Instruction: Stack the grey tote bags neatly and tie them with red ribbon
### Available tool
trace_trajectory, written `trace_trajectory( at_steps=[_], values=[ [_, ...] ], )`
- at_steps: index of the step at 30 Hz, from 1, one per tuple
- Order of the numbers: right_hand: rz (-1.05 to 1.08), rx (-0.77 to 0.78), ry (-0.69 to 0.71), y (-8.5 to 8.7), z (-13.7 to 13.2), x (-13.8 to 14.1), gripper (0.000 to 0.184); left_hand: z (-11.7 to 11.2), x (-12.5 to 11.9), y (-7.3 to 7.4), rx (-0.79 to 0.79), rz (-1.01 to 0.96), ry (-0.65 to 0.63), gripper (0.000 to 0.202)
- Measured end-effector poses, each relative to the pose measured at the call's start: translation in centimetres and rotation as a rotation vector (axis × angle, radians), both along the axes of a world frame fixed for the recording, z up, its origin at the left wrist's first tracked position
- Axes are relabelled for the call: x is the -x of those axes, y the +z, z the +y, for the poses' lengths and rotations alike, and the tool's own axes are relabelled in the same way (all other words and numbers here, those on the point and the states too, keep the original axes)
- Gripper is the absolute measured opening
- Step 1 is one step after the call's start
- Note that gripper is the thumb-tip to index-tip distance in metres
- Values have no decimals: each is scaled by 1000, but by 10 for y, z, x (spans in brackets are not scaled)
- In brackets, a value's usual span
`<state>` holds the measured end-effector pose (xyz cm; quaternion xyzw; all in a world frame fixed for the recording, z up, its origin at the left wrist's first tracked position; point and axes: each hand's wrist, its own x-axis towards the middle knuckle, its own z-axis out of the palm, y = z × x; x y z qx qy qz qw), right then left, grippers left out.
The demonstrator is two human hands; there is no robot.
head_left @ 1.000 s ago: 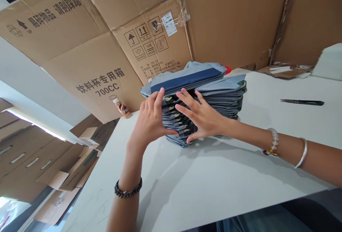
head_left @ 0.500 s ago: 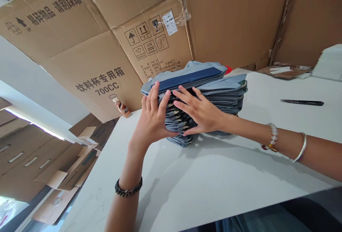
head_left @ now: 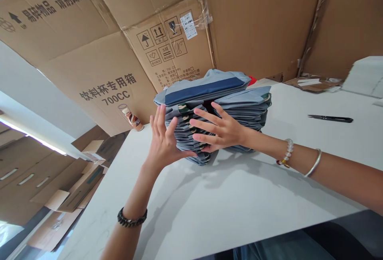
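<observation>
Two neat stacks of folded grey-blue fabric pieces stand side by side on the white table. My left hand (head_left: 161,140), fingers spread, is at the left side of the near-left stack (head_left: 187,134), with its thumb reaching along the front. My right hand (head_left: 223,128) is spread in front of the gap between that stack and the right stack (head_left: 248,108); its fingers reach across the left stack's right side. Whether the fingertips press on the fabric I cannot tell. Behind them lies a folded grey-blue piece with a dark blue band (head_left: 206,90).
Black thread snips (head_left: 330,119) lie on the white table (head_left: 239,196) at the right. Large cardboard sheets (head_left: 254,24) form a wall behind. A white stack (head_left: 365,76) stands at the far right. Cardboard boxes (head_left: 68,198) sit below, left of the table.
My left hand has slid down and left from the stack's top edge, and the fingers of both hands are farther apart. The view has shifted slightly; the stacks look unmoved.
</observation>
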<state>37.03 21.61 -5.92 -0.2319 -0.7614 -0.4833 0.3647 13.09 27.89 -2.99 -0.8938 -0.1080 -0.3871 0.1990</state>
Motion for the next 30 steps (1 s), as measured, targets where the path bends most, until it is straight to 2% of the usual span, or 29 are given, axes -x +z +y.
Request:
trace_trajectory(
  at_steps=[3, 7, 9, 11, 14, 17, 24, 30],
  values=[
    [38, -65, -7, -7, -6, 0, 48, 5, 7, -37, 135, -243, 4, 142],
    [291, -13, -79, -31, -21, 8, 42, 1, 1, -87, 623, -505, 86, 139],
    [443, 81, -141, -46, -27, 17, 42, -3, -6, -104, 833, -569, 45, 136],
    [505, 170, -166, -59, -30, 25, 42, -6, -13, -114, 953, -597, -23, 132],
    [462, 247, -159, -69, -28, 33, 35, -9, -17, -117, 1027, -601, -70, 119],
    [410, 231, -127, -72, -24, 37, 29, -13, -18, -114, 1065, -602, -76, 113],
    [448, 238, -103, -72, -21, 44, 26, -22, -24, -108, 1036, -639, -15, 119],
    [411, 287, 36, -68, -19, 37, 32, -23, -25, -112, 1052, -635, -28, 126]
  ],
)
